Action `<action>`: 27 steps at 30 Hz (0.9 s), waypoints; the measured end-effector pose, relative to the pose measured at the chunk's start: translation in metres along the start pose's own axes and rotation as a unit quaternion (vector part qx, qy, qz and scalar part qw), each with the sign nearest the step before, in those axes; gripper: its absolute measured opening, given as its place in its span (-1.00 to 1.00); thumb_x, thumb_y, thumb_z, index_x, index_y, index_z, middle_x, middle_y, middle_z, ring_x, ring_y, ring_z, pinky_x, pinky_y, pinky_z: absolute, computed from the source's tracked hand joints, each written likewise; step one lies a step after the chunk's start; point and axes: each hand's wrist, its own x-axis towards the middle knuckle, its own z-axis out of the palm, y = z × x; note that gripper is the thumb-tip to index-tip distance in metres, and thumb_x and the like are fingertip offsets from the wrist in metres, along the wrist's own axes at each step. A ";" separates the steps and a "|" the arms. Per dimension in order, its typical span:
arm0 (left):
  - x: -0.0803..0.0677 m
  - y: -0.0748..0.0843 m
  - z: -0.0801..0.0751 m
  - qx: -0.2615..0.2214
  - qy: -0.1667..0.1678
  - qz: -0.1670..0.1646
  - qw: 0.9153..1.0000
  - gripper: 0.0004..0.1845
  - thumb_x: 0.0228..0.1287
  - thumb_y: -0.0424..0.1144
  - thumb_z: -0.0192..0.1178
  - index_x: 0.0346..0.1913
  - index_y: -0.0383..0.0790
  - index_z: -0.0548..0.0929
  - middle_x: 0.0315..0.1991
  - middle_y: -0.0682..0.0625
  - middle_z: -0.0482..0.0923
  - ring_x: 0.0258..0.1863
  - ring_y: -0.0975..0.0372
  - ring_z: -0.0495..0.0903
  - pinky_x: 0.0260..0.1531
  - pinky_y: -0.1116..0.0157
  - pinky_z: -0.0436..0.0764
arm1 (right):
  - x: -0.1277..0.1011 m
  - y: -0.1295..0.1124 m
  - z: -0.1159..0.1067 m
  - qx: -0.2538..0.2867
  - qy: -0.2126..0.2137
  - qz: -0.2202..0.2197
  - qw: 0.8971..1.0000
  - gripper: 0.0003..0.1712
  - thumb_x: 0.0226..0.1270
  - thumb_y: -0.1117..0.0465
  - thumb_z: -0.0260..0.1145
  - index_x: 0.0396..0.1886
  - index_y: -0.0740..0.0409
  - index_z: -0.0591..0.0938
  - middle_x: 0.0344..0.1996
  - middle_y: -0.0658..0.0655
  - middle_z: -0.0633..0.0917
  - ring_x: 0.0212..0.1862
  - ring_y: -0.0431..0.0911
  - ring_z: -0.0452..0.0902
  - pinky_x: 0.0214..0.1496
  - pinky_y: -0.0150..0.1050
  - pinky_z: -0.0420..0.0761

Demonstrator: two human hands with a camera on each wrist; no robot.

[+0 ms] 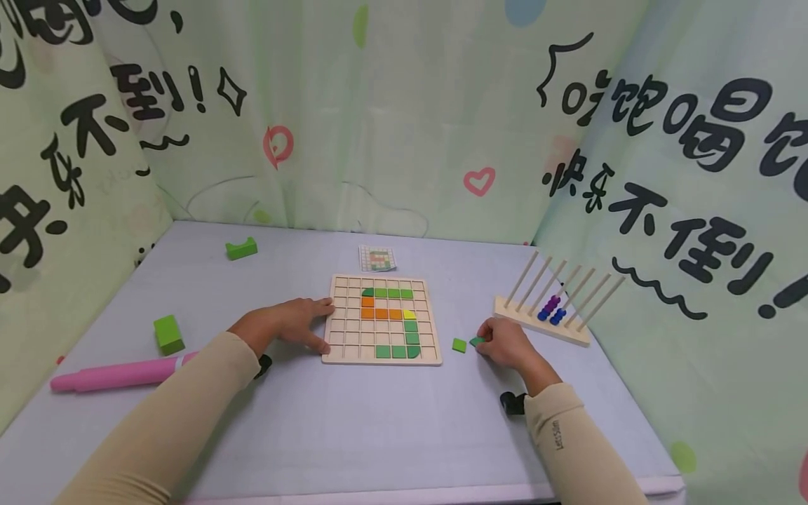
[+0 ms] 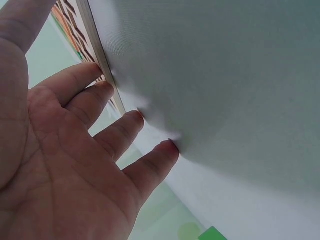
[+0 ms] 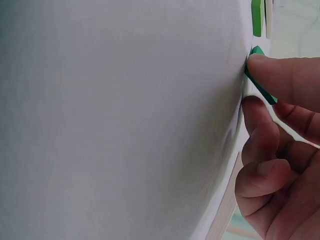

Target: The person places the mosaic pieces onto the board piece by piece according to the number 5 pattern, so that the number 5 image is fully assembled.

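My left hand point(image 1: 287, 326) rests at the left edge of a square wooden grid board point(image 1: 347, 337), thumb and fingers spread. In the left wrist view, fingertips touch the board's side and the tabletop. Green, orange and one yellow tile point(image 1: 409, 315) form a bent line on the grid. Right of the board, my right hand point(image 1: 508, 347) pinches a dark green tile point(image 3: 257, 50) between thumb and fingers, low at the table surface. The thumb covers part of that tile. Beside it lies a light green square tile point(image 1: 459, 345).
A small pattern card point(image 1: 377, 258) lies behind the board. At the right stands a wooden peg rack point(image 1: 543, 326) with purple and blue beads. Green blocks point(image 1: 168, 334) and a pink stick-like object point(image 1: 120, 375) lie at left. Printed curtains point(image 1: 410, 105) surround the table.
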 end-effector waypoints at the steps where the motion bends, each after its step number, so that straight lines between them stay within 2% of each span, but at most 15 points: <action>1: 0.000 0.000 0.000 -0.001 0.001 -0.002 1.000 0.07 0.20 0.17 0.49 0.64 -0.17 0.21 0.69 -0.10 0.01 0.64 -0.16 0.04 0.58 -0.13 0.14 | 0.000 -0.001 0.000 0.004 0.001 0.003 1.000 -0.85 0.29 0.32 0.46 -0.20 0.24 0.66 -0.32 0.13 0.64 -0.24 -0.02 0.51 -0.19 -0.16 0.55; 7: 0.000 0.001 -0.001 -0.002 0.001 -0.002 1.000 0.06 0.20 0.17 0.49 0.64 -0.16 0.21 0.69 -0.09 0.01 0.64 -0.16 0.04 0.59 -0.12 0.14 | -0.001 -0.009 0.001 0.006 0.000 -0.007 1.000 -0.89 0.37 0.33 0.38 -0.15 0.18 0.65 -0.28 0.12 0.65 -0.21 -0.02 0.51 -0.16 -0.14 0.56; 14: -0.001 0.000 0.000 0.000 0.000 0.006 1.000 0.06 0.20 0.17 0.49 0.63 -0.18 0.22 0.69 -0.10 0.02 0.64 -0.15 0.05 0.59 -0.10 0.15 | -0.003 -0.027 0.001 0.047 0.014 -0.055 0.997 -0.83 0.40 0.32 0.31 -0.05 0.19 0.68 -0.26 0.12 0.67 -0.21 -0.03 0.50 -0.17 -0.18 0.54; 21: 0.000 0.000 0.000 -0.005 0.002 -0.003 1.000 0.07 0.19 0.18 0.49 0.64 -0.16 0.21 0.69 -0.09 0.02 0.64 -0.15 0.05 0.58 -0.12 0.15 | -0.001 -0.057 0.009 0.074 -0.001 -0.070 0.995 -0.83 0.43 0.32 0.31 -0.05 0.13 0.72 -0.23 0.06 0.69 -0.17 -0.06 0.52 -0.16 -0.24 0.55; 27: 0.001 -0.001 0.001 -0.002 0.001 -0.005 1.000 0.08 0.19 0.20 0.49 0.64 -0.15 0.21 0.69 -0.08 0.02 0.64 -0.15 0.06 0.58 -0.11 0.16 | 0.002 -0.092 0.021 0.070 -0.016 -0.123 0.990 -0.81 0.43 0.36 0.31 -0.05 0.14 0.75 -0.22 0.04 0.71 -0.15 -0.08 0.52 -0.05 -0.20 0.57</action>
